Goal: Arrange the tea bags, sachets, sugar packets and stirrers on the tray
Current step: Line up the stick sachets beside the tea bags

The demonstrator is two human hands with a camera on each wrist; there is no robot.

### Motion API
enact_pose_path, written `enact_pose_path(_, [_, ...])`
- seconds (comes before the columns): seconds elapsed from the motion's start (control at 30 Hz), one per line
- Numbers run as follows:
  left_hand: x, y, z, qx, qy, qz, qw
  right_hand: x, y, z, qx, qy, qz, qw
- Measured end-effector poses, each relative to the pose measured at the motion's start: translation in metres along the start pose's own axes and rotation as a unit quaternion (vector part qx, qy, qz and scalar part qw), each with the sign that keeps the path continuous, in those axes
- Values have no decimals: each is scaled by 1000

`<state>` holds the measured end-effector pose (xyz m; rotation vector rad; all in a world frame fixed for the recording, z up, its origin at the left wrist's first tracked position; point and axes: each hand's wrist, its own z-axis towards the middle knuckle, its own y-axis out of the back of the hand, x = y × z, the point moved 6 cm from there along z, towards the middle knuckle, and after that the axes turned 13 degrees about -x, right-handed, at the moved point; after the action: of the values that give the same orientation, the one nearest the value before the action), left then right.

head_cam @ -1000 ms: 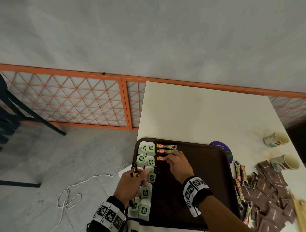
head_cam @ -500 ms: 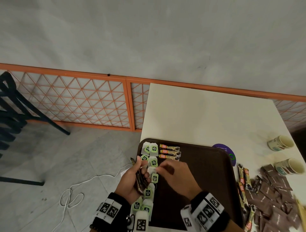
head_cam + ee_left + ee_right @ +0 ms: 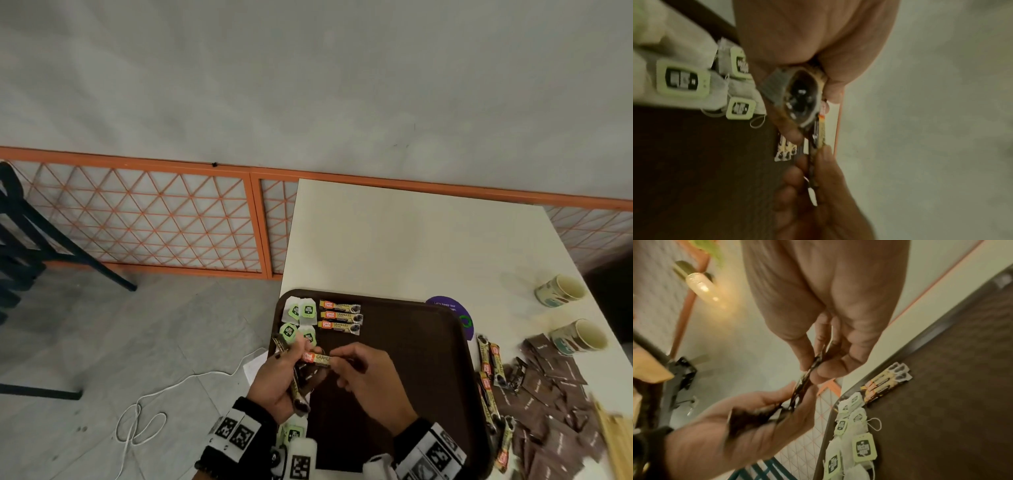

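Nearest the camera, the left hand (image 3: 279, 375) curled around a bunch of stick sachets (image 3: 298, 380), its grip closed on them above the near-left part of the brown tray (image 3: 428, 359). The right hand (image 3: 368, 373) met it from the right, thumb and forefinger pinching one end of a single granules sachet (image 3: 318, 358) with an orange label; that sachet lay crosswise between the two hands, its other end against the left fingers (image 3: 777, 395).

Below the hands, tea bags (image 3: 301, 310) with green tags ran in a column along the tray's left edge, from the near rim up to the far-left corner. Just beside the farthest ones, three granules sachets (image 3: 340, 318) lay flat in a neat stack of rows, touching one another.

To the right of the tray, on the white surface (image 3: 394, 240), more stick sachets (image 3: 489, 370) and a heap of brown sugar packets (image 3: 555, 404) lay loose, with wooden stirrers (image 3: 616, 442) at the edge of view. Farther off stood a purple coaster (image 3: 452, 308), partly under the tray rim, and two paper cups (image 3: 561, 289) lying on their sides.
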<state>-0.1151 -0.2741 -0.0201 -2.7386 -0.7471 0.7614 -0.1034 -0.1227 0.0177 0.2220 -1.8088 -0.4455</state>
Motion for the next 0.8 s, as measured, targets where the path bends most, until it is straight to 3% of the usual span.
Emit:
enact_pose_path(0.1, [5, 4, 0, -46, -78, 163, 982, -8, 1, -4, 24, -45, 40, 998])
enact_pose_path(0.23, [15, 0, -3, -34, -123, 255, 958, -20, -1, -5, -12, -79, 82, 993])
enact_pose_path(0.4, [12, 5, 3, -60, -163, 281, 944, -28, -1, -7, -9, -145, 153, 978])
enact_pose_path(0.57, [5, 15, 8, -100, -190, 264, 940, -43, 14, 15, -46, -164, 101, 980])
enact_pose_path(0.73, [-3, 20, 9, -116, -216, 261, 934, -43, -2, 23, 30, -192, 130, 972])
enact_pose_path(0.8, [-3, 17, 10, -107, -216, 265, 934, -37, -10, 21, 48, -170, 130, 976])
